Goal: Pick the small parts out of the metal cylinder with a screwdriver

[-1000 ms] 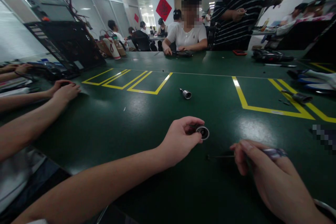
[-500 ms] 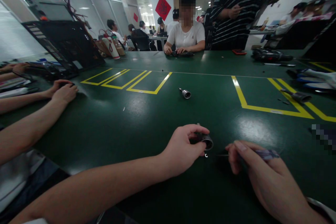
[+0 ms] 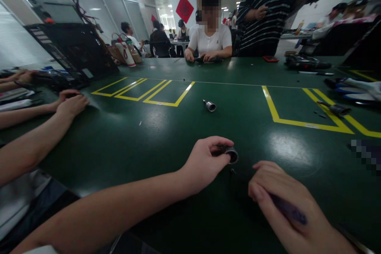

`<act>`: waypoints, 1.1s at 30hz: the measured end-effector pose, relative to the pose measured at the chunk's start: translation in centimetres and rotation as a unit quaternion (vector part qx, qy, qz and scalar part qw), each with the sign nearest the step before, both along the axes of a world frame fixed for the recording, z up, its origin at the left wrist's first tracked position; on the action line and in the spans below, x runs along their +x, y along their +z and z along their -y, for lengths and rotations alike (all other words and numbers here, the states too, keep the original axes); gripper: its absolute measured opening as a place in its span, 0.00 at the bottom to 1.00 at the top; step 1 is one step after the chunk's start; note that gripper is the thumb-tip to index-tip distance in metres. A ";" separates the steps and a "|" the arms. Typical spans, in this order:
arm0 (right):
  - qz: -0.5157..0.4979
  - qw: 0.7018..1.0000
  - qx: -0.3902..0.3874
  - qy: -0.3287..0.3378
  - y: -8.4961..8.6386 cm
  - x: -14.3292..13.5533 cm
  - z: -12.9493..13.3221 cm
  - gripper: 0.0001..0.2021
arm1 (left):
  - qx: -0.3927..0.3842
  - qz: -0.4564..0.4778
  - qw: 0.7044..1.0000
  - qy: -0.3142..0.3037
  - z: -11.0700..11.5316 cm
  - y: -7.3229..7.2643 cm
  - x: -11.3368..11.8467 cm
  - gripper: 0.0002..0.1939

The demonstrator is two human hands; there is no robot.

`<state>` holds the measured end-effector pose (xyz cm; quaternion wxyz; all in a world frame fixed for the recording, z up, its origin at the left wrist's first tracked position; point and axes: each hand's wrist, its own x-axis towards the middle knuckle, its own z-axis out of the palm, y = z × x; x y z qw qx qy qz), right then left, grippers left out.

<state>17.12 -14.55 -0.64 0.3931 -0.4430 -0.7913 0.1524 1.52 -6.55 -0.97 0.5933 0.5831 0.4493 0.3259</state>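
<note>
My left hand [image 3: 208, 162] is closed on a metal socket bit [image 3: 233, 155], its round open end facing right and toward me. The fingers cover the rest of the bit. A tiny metal piece [image 3: 232, 171] shows just below the socket's mouth; it looked C-shaped a moment ago. To the right, my right hand [image 3: 282, 194] is wrapped around a screwdriver [image 3: 287, 208] with a purplish handle. Its shaft is hidden in shadow. Farther back, another socket bit [image 3: 210, 106] lies on the green table [image 3: 166, 135].
Yellow tape [image 3: 312, 126] outlines boxes on the table. A third socket bit [image 3: 336, 108] lies on the right, near small dark bits and pliers [image 3: 357, 89]. A power tool [image 3: 306, 62] is at the back right. A co-worker's hands [image 3: 71, 101] rest on the left.
My right hand has moved slightly left and turned, so the screwdriver's shaft no longer shows. My left hand has shifted a little up and left with the socket bit.
</note>
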 end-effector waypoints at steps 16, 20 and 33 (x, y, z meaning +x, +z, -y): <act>0.072 0.983 0.168 0.002 -0.2 0.6 0.7 0.10 | -0.045 0.050 0.997 0.030 -0.4 1.2 -0.1 0.16; 0.076 0.984 0.163 0.001 -0.2 0.5 0.4 0.09 | -0.044 0.051 0.998 0.021 0.0 1.1 0.0 0.15; 0.081 0.983 0.163 0.012 -0.4 0.2 0.3 0.08 | 0.033 0.032 0.999 -0.001 0.1 0.2 -0.1 0.11</act>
